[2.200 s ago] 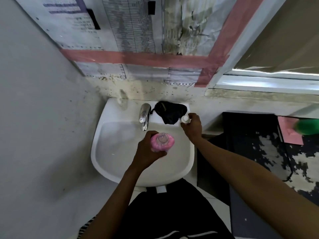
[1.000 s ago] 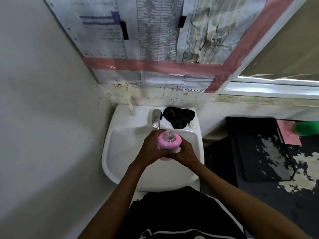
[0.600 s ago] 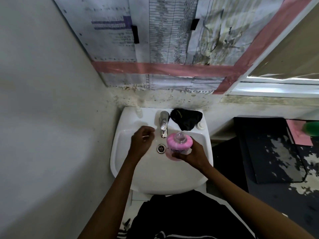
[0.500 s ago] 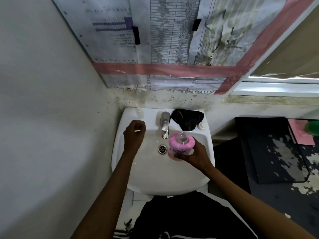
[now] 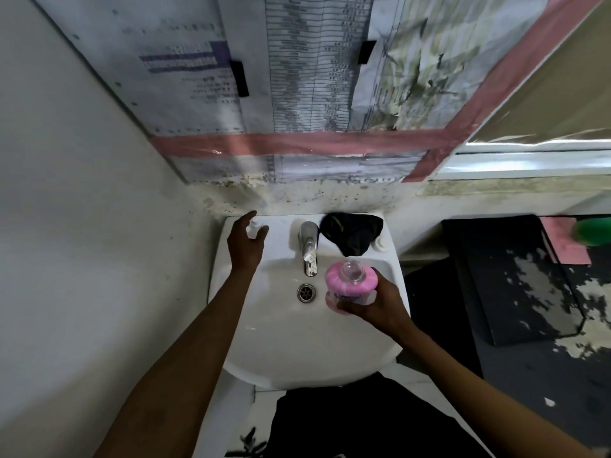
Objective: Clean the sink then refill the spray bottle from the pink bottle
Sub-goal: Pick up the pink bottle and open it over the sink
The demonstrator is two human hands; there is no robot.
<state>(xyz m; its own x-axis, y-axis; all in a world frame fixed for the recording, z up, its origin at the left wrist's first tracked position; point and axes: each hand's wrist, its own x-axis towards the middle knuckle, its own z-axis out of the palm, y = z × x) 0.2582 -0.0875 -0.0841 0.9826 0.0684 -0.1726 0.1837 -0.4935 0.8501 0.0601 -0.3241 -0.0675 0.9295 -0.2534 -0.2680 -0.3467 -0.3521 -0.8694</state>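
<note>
Pink bottle, uncapped and upright, sits gripped in the right hand over the sink basin, right of the tap. Left hand reaches spread-fingered toward a small white object on the back-left ledge.

A cramped, run-down washroom corner — a small white wall-hung sink with a chrome tap and a metal drain fills the centre of the frame. Above it, printed paper sheets are fixed to the wall with pink tape, and the plaster just over the basin is speckled with dark spots. At right a window ledge catches light — below it the dark floor is patchy and worn.
</note>
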